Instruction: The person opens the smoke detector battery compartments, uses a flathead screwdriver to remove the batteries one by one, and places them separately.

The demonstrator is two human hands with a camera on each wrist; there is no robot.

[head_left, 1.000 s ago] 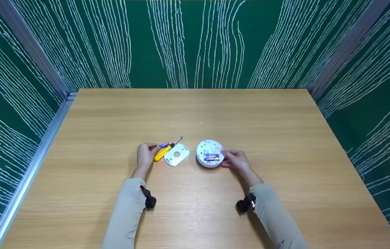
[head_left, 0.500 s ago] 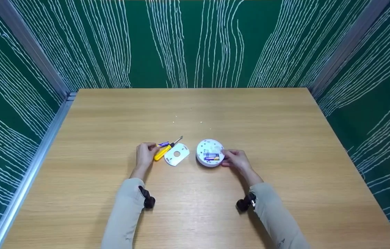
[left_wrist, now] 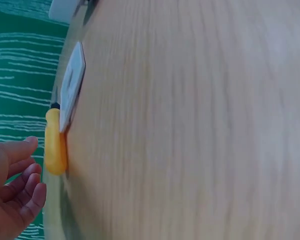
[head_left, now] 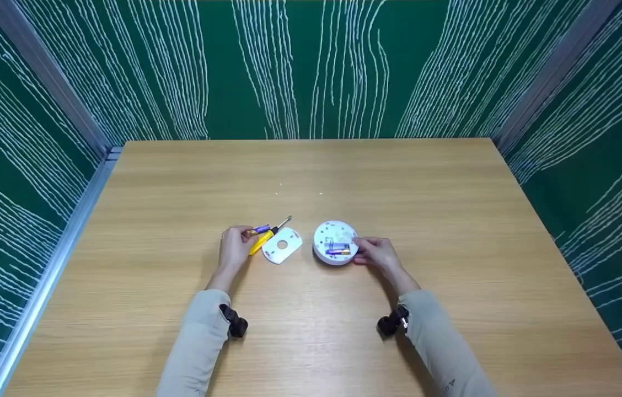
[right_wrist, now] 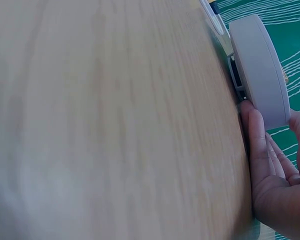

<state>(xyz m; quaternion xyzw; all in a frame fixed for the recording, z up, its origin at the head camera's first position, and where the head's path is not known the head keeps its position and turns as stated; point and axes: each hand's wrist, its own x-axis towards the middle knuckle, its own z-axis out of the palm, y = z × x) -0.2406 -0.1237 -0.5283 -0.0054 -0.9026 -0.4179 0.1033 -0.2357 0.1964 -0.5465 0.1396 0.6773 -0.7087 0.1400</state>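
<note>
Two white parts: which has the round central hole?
The flat plate beside the yellow screwdriver; the thicker round device, held by the right hand, shows a battery and no such hole.

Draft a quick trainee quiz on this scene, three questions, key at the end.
1. Multiple choice. What colour is the handle of the screwdriver? A) red B) yellow C) green
2. True or false. In the head view, the white plate lies between the screwdriver's handle and the round white device.
3. Short answer. Which hand grips the round white device, and where?

Key:
1. B
2. True
3. The right hand, at the device's edge
</note>
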